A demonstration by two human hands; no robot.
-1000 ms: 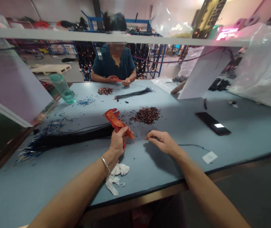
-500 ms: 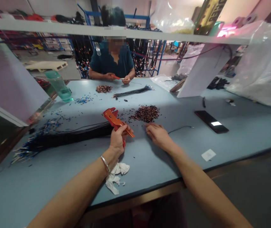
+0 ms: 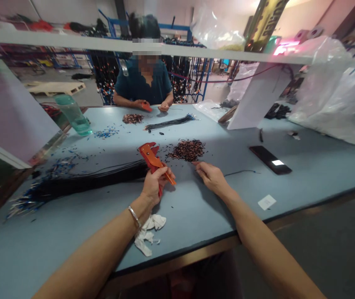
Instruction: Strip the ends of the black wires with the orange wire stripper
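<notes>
My left hand (image 3: 157, 182) is wrapped round a red and orange wire stripper (image 3: 151, 158), its jaws pointing up and away from me. In my right hand (image 3: 208, 175), the fingers are pinched on a thin black cable (image 3: 239, 172), which trails out to the right over the table. A copper-coloured tip shows at the fingertips. Just beyond the hands lies a heap of short black and copper-coloured cut bits (image 3: 188, 149). A thick bundle of black cables (image 3: 93, 182) with blue and white ends stretches to the left, behind the stripper.
Crumpled tissue (image 3: 149, 232) lies by my left forearm. A phone (image 3: 270, 160) and a small white paper (image 3: 267, 202) are on the right. A green bottle (image 3: 74, 116) stands at the far left. Across the table (image 3: 205, 224), a co-worker (image 3: 146, 83) holds a red tool, beneath a white shelf (image 3: 71, 43).
The view has shifted slightly. The right fingertips now show a copper-coloured cable tip, and the cable's far end has a blue spot in view. The stripper stays in my left hand, turned a little more upright.
</notes>
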